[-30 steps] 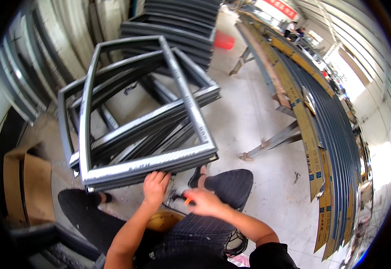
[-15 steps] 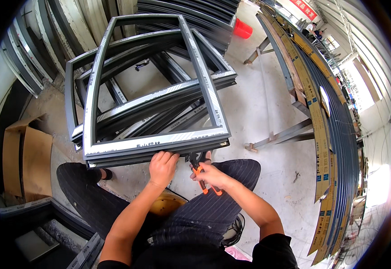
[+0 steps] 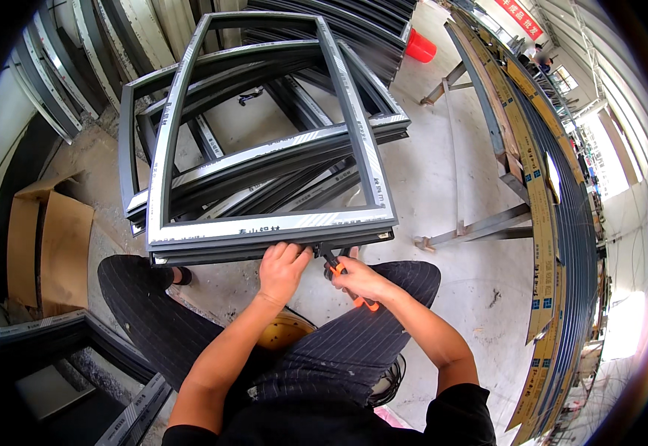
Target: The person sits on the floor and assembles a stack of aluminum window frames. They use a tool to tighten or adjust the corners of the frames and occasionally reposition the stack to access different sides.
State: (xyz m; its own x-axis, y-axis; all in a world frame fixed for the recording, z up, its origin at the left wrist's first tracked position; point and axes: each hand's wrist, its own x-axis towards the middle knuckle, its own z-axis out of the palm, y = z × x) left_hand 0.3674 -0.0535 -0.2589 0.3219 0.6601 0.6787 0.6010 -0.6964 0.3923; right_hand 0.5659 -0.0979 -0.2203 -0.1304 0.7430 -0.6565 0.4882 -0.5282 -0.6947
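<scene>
A dark grey window frame (image 3: 287, 225) with printed white film lies on top of a stack of similar frames before me. My left hand (image 3: 282, 273) is closed at its near edge, fingers curled on the dark rim. Just right of it, my right hand (image 3: 359, 279) grips a plier-like hand tool (image 3: 337, 268) with orange and black handles. The tool's dark head is against the frame's near edge, close to my left fingertips. What lies between its jaws is too small to make out.
More frames (image 3: 264, 165) lie crosswise underneath. An open cardboard box (image 3: 67, 249) stands at left, with frame pieces (image 3: 49, 325) below it. On the right, a long metal rack (image 3: 480, 224) carries wrapped profiles (image 3: 573, 253). A red bucket (image 3: 420, 46) stands far off. People are in the background.
The whole view has shifted, so the frames appear slightly higher and further right. The tool's head has come up against the frame edge, and its handles look closer together.
</scene>
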